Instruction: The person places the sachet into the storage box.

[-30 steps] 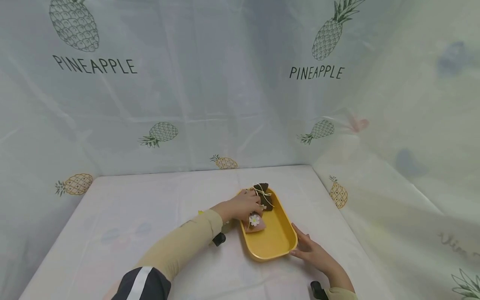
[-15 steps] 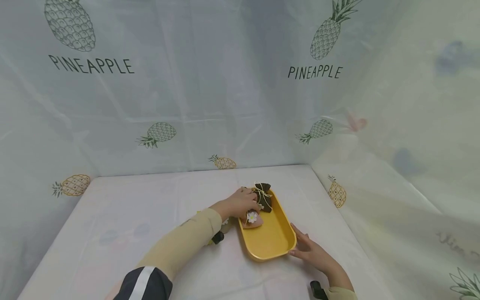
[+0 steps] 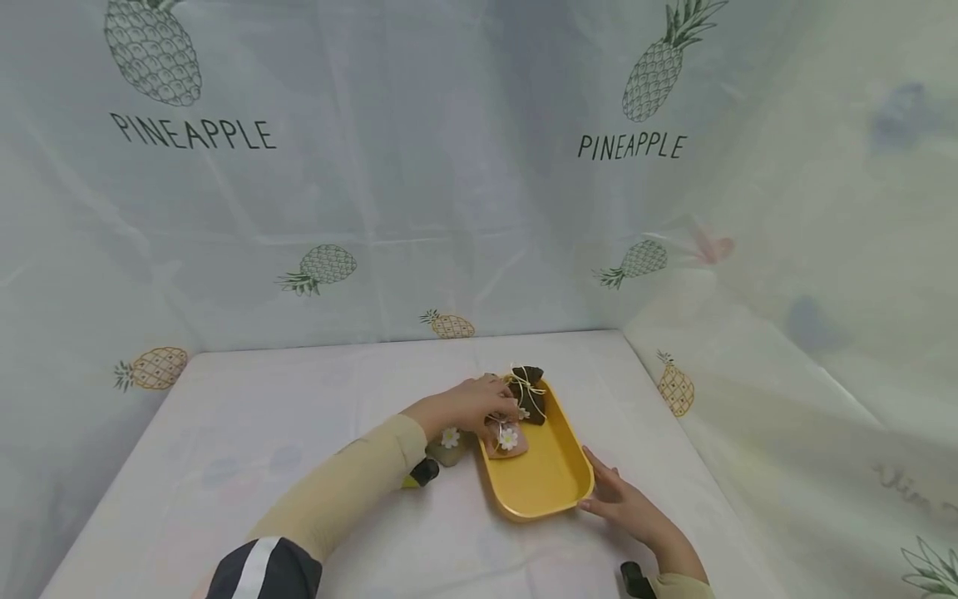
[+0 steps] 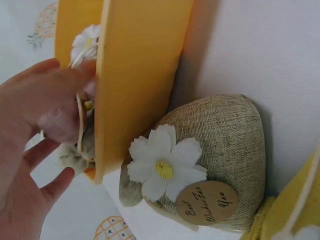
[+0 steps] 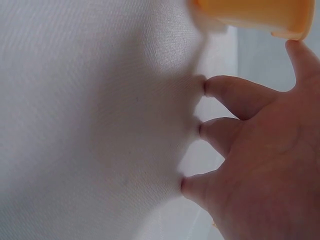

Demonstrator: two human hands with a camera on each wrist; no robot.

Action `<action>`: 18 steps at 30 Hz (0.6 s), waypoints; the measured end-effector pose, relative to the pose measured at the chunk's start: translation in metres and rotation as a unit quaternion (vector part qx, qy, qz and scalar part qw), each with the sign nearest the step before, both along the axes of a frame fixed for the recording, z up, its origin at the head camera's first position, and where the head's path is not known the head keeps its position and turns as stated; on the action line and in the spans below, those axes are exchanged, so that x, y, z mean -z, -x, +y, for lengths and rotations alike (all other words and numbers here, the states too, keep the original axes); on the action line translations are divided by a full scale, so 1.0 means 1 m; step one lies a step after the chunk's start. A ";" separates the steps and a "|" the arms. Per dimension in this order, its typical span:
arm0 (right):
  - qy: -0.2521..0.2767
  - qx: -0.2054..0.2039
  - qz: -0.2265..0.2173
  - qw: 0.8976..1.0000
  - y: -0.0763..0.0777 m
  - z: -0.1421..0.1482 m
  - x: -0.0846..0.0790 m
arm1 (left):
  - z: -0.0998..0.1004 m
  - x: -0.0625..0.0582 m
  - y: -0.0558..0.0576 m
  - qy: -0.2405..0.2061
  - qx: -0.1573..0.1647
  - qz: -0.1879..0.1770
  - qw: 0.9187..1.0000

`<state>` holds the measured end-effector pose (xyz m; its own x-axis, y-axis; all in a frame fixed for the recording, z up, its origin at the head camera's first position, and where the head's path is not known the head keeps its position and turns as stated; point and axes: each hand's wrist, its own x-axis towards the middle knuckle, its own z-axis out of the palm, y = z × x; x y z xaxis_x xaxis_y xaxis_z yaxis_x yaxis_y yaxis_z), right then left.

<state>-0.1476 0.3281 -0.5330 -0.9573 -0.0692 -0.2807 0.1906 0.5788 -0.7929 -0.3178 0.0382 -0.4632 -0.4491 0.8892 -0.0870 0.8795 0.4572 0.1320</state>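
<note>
My left hand (image 3: 471, 405) reaches over the left rim of the yellow tray (image 3: 542, 478), its fingers round a pink drawstring sachet (image 3: 506, 439) with a white daisy. In the left wrist view, the tray wall hides part of that sachet, and a greyish cloth bundle (image 4: 75, 156) shows below it, near my fingertips. A dark brown sachet (image 3: 533, 403) tied with pale cord lies at the tray's far end. My right hand (image 3: 627, 509) is spread at the tray's near right side; one fingertip touches its rim, others rest on the white cloth.
Against the tray's left outer side lies a grey-beige sachet (image 4: 220, 130) with a daisy and a tag. Beside it is a yellow sachet (image 4: 292, 200), partly under my left forearm in the head view. A pineapple-print curtain (image 3: 449, 208) stands behind the table (image 3: 299, 466).
My left hand and forearm have shifted slightly left, showing more of the grey-beige sachet. The dark brown sachet sits slightly further right. My right hand has stayed at the tray.
</note>
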 end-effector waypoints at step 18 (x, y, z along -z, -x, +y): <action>0.003 0.008 -0.007 1.000 0.000 0.000 0.002 | -0.062 -0.005 -0.011 -0.045 -0.098 -0.101 0.989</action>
